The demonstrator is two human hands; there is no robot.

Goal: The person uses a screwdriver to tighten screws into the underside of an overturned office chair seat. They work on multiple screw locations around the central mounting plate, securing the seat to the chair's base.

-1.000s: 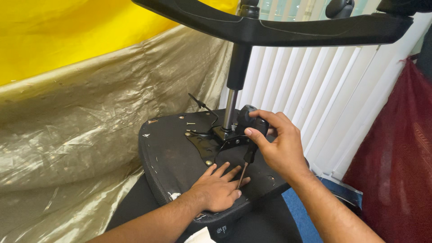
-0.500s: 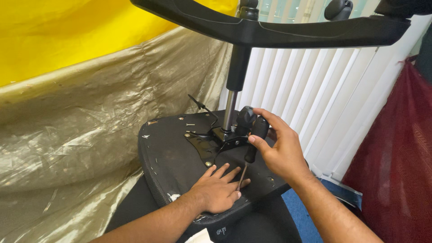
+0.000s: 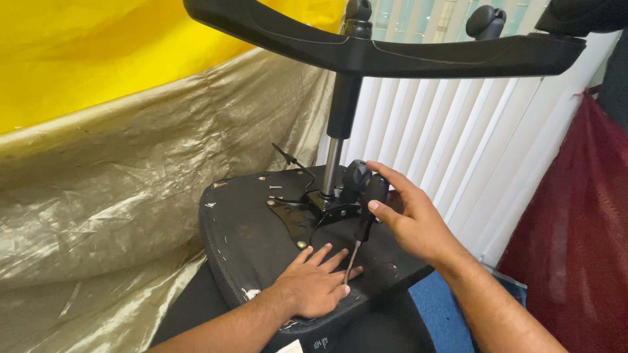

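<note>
Right hand [image 3: 412, 219] wraps loosely around the black handle of a screwdriver [image 3: 364, 222], whose shaft runs steeply down, tip on the upturned chair seat [image 3: 248, 235]; left hand [image 3: 314, 284] lies flat, fingers spread, beside the tip

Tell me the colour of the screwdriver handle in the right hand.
Black, seen in the head view: the screwdriver handle in the right hand.
</note>
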